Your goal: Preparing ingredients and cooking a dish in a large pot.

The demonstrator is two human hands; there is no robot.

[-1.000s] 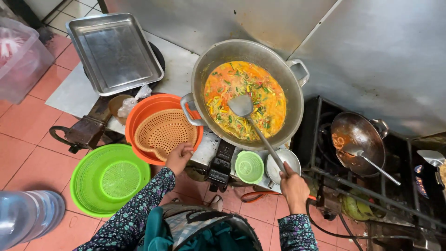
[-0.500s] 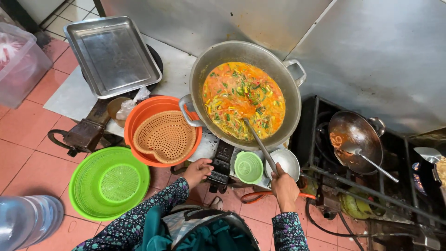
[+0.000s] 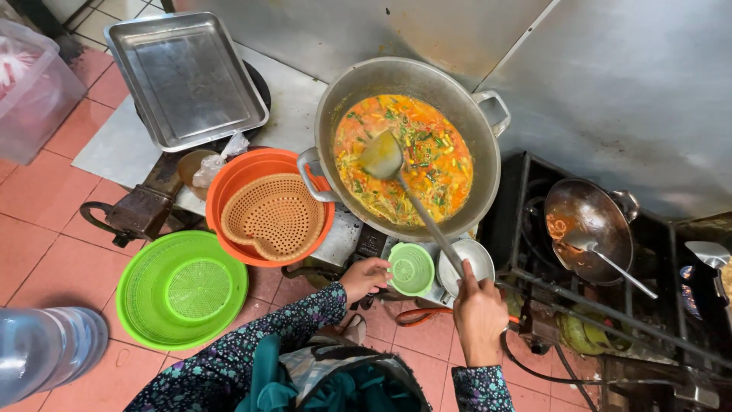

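Ladle (image 3: 385,156) in big pot (image 3: 457,91), basket (image 3: 271,217) left, wok (image 3: 587,229) right

A dull grey metal wok (image 3: 473,137) and long steel ladle (image 3: 404,183) stood beside glossy orange plastic colander (image 3: 271,214) and matt terracotta floor tiles (image 3: 46,244).

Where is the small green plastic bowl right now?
In the head view, the small green plastic bowl sits just below the big metal wok, between the left hand and a small steel bowl.
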